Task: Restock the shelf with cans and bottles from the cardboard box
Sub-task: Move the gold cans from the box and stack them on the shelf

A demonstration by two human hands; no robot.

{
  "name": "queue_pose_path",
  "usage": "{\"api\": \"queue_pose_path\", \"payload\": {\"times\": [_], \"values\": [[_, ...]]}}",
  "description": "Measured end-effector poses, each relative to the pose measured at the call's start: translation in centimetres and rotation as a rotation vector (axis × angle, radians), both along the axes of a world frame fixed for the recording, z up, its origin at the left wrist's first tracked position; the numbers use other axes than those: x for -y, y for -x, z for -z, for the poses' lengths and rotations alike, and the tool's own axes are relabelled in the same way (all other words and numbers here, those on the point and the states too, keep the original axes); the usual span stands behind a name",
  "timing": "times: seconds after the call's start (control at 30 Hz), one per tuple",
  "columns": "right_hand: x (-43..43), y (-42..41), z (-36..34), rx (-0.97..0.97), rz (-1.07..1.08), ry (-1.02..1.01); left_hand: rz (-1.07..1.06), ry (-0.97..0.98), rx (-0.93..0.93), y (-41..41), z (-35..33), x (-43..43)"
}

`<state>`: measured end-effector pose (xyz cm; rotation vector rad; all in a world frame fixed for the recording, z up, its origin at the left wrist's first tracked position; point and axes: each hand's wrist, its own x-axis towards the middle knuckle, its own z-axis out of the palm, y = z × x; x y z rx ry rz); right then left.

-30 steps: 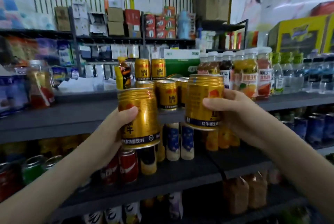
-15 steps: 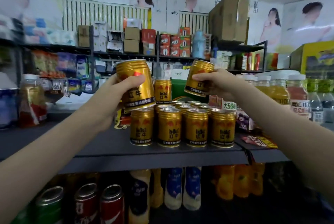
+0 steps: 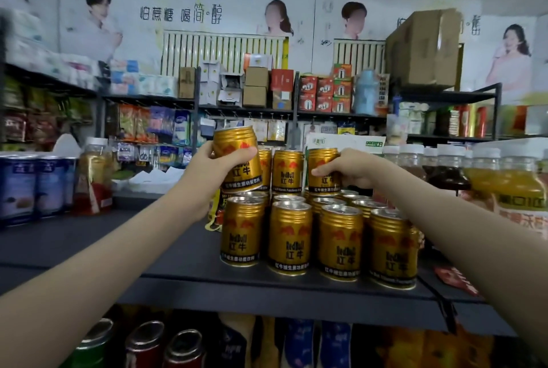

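Both hands have pushed in toward the stack since half a second ago, and the right can has dropped from mid-air onto the second layer.

Right hand (image 3: pixel 355 170) is wrapped round the right can (image 3: pixel 321 157), fingers across the front. It looks upright, base on the tops of the bottom cans (image 3: pixel 289 240), but I can't tell if it's properly seated on the rims. Left hand (image 3: pixel 207 172) grips the left can (image 3: pixel 234 142) round its lower half. That one's tilted, top leaning left, and hangs in the air just left of the upper row, not set down yet. Between the hands a middle can (image 3: pixel 287 172) already stands on the second layer, with another half hidden behind the left can.

Below the hands the bottom cans sit as a block on the shelf (image 3: pixel 133 246), front row close to the lip. Bottles (image 3: pixel 516 189) stand off to the right of the right hand, blue cans (image 3: pixel 23 186) well left of the left hand.

What I'd worry about:
- Letting go of the right can while it's straddling two rims, so it rocks and goes over.
- The left can coming in tilted and clipping the upper row, which probably knocks it onto the bottles or off the front.
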<state>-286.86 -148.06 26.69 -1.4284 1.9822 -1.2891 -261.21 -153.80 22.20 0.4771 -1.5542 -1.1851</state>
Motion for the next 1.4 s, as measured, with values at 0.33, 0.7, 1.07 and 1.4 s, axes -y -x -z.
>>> {"api": "queue_pose_path", "payload": {"times": [0.33, 0.7, 1.07, 1.4], "values": [[1.4, 1.5, -0.1, -0.096, 0.039, -0.111, 0.053, 0.015, 0.081, -0.3, 0.5, 2.1], [1.6, 1.6, 0.4, -0.177, 0.122, -0.132, 0.110, 0.078, 0.104, -0.4, 0.4, 2.2], [-3.7, -4.4, -1.7, -0.459, -0.025, 0.317, 0.114, 0.074, 0.126, 2.7, 0.1, 1.5], [-5.8, -5.8, -1.2, -0.229, -0.131, 0.119, 0.078, 0.365, 0.281, 8.3, -1.4, -1.9]]}}
